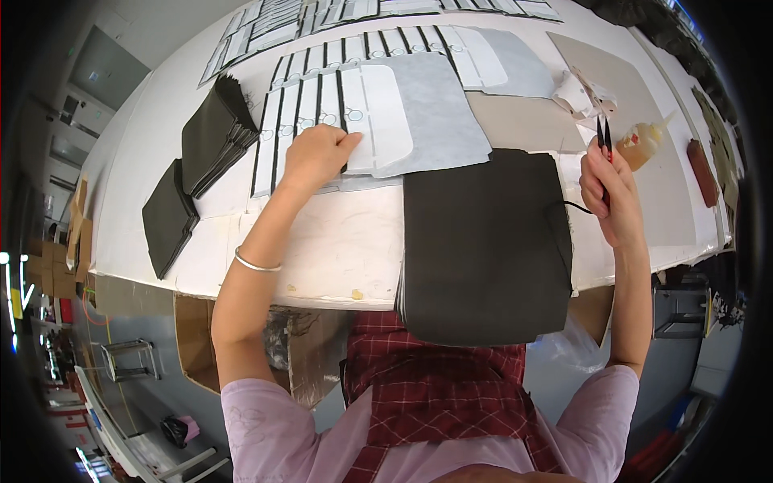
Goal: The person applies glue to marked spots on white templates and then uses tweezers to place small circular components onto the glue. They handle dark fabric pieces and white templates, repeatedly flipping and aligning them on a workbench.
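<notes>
My left hand [320, 154] rests on a row of overlapping pale panels [435, 105] with black strips and small printed circles. Its fingers are curled over the front panel beside a black strip [341, 105]; what they pinch is hidden. In my right hand [610, 189] is a pair of small scissors [604, 133], black with a red part, blades pointing away from me. A thin black cord [576, 206] runs from that hand onto a stack of dark fabric pieces [487, 249], which overhangs the table's near edge between my arms.
Folded dark fabric stacks [216, 137] lie at the left. On the right are a glue bottle [644, 143], a white roll [573, 95], grey board [668, 177] and a brown-red block [702, 173]. More striped panels [266, 32] cover the far table. A cardboard box [197, 338] stands below.
</notes>
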A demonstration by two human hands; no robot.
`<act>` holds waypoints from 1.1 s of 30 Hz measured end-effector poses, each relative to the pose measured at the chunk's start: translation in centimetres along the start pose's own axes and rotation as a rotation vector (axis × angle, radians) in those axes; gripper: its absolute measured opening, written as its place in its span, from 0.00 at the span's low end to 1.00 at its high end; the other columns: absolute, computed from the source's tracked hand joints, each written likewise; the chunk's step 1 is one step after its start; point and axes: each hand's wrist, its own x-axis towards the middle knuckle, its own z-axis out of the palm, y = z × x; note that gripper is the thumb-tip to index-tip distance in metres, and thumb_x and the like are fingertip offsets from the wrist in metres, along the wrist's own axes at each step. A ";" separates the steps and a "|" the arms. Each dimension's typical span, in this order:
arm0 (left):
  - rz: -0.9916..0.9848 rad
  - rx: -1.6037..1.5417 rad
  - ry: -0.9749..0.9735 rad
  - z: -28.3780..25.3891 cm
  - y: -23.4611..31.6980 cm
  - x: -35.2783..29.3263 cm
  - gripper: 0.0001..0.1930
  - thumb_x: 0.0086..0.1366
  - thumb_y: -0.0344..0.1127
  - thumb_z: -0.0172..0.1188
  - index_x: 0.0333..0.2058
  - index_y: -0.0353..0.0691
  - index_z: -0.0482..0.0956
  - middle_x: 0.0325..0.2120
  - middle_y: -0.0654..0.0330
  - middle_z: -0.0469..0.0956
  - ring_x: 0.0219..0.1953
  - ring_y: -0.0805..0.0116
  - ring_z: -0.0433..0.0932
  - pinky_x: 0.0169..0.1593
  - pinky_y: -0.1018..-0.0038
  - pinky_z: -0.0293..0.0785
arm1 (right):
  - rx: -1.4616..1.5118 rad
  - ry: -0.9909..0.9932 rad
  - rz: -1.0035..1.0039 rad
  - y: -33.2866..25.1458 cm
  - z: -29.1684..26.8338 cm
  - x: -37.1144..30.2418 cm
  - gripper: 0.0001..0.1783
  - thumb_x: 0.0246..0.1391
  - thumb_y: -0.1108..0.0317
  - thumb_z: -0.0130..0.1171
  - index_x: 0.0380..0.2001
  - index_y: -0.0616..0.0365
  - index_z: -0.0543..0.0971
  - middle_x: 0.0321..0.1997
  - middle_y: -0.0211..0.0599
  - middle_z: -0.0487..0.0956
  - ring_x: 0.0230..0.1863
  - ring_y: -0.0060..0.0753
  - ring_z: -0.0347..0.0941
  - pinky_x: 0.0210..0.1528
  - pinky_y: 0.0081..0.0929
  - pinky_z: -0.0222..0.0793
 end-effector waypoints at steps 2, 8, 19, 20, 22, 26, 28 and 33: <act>0.016 0.027 -0.020 -0.3 0.0 0.0 0.25 0.68 0.54 0.57 0.21 0.39 0.83 0.18 0.53 0.79 0.25 0.53 0.79 0.32 0.61 0.73 | 0.009 0.018 -0.014 -0.3 -1.0 -0.9 0.12 0.71 0.59 0.52 0.32 0.50 0.67 0.17 0.16 0.59 0.13 0.08 0.47 0.15 0.14 0.40; 0.124 0.363 0.211 0.4 -0.3 -0.6 0.24 0.65 0.56 0.61 0.22 0.40 0.82 0.17 0.54 0.79 0.24 0.53 0.79 0.31 0.62 0.72 | -0.473 0.131 -0.023 -2.2 -5.1 -6.3 0.17 0.63 0.55 0.61 0.31 0.55 0.70 0.21 0.18 0.59 0.22 0.10 0.50 0.24 0.16 0.44; 0.767 -0.603 -0.257 3.3 17.0 -7.8 0.07 0.63 0.28 0.67 0.41 0.38 0.83 0.33 0.63 0.81 0.30 0.76 0.77 0.35 0.79 0.72 | -0.981 0.121 -0.163 -1.8 -4.1 -10.8 0.14 0.58 0.60 0.66 0.34 0.61 0.78 0.19 0.36 0.70 0.19 0.32 0.65 0.25 0.28 0.61; 0.745 -0.562 -0.287 3.1 18.3 -8.2 0.08 0.62 0.29 0.67 0.40 0.37 0.82 0.30 0.62 0.80 0.30 0.73 0.78 0.33 0.78 0.73 | -0.986 0.122 -0.164 -1.4 -4.0 -10.7 0.15 0.58 0.59 0.66 0.34 0.60 0.78 0.19 0.36 0.71 0.18 0.34 0.65 0.24 0.29 0.61; 0.801 -0.456 -0.202 4.0 19.4 -8.6 0.08 0.61 0.29 0.67 0.40 0.37 0.82 0.29 0.60 0.79 0.29 0.71 0.78 0.32 0.76 0.73 | -0.997 0.122 -0.170 -0.9 -3.8 -10.4 0.16 0.57 0.57 0.67 0.33 0.60 0.78 0.18 0.38 0.72 0.16 0.37 0.66 0.23 0.30 0.62; 0.871 -0.224 -0.061 4.2 21.2 -9.1 0.05 0.62 0.30 0.66 0.34 0.36 0.81 0.25 0.58 0.77 0.28 0.65 0.78 0.33 0.68 0.75 | -1.014 0.094 -0.174 -0.8 -3.6 -10.0 0.16 0.58 0.55 0.66 0.33 0.58 0.79 0.18 0.37 0.75 0.17 0.39 0.71 0.23 0.31 0.64; 0.886 -0.145 -0.043 4.3 21.7 -8.9 0.05 0.63 0.31 0.64 0.33 0.36 0.81 0.25 0.57 0.77 0.28 0.64 0.78 0.33 0.66 0.74 | -1.022 0.082 -0.218 -0.5 -3.5 -9.9 0.17 0.58 0.53 0.65 0.33 0.57 0.79 0.18 0.36 0.77 0.18 0.40 0.73 0.23 0.32 0.65; 0.746 -0.325 -0.269 4.1 21.1 -7.7 0.04 0.65 0.29 0.61 0.32 0.34 0.79 0.25 0.56 0.78 0.25 0.67 0.75 0.33 0.71 0.72 | -1.071 -0.036 -0.261 -0.3 -3.5 -9.7 0.19 0.61 0.49 0.61 0.33 0.54 0.79 0.19 0.36 0.80 0.20 0.42 0.77 0.23 0.34 0.66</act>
